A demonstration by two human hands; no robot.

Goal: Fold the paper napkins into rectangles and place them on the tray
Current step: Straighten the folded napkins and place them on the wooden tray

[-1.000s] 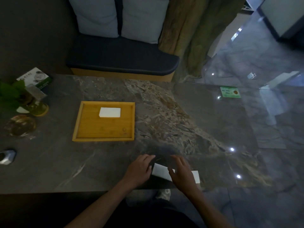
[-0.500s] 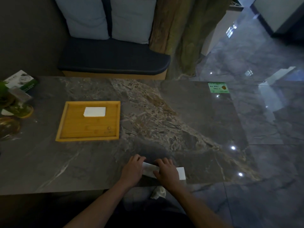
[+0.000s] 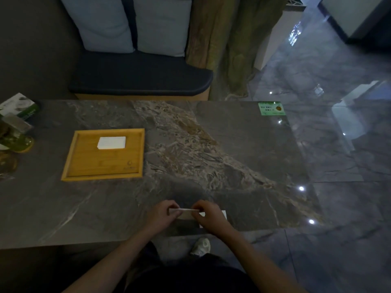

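Now, hands: both are curled and grasp one thin white paper napkin (image 3: 187, 210) near the front edge of the grey marble table (image 3: 243, 149).
Left hand (image 3: 161, 215): fingers bent, thumb and fingertips pinching the napkin's left end.
Right hand (image 3: 209, 217): fingers bent over, pinching the napkin's right end; a white piece of paper (image 3: 223, 214) shows flat on the table just past its knuckles, and whether it belongs to the same napkin cannot be told.
Napkin in hand: seen almost edge-on as a narrow strip between the two hands, long axis running left to right, parallel to the table's front edge.
Count of napkins: one between the hands, one folded white rectangular napkin (image 3: 111, 142) already on the tray.
Count of trays: one square wooden tray (image 3: 84, 166), well ahead of the left hand and off to its left.
Folded napkin on tray: lies flat in the tray's far half, long axis left to right.
Other things: a green card (image 3: 271, 108) far ahead of the right hand at the table's far corner; a green-and-white box (image 3: 20, 106) and glassware (image 3: 14, 142) far to the left of the left hand.
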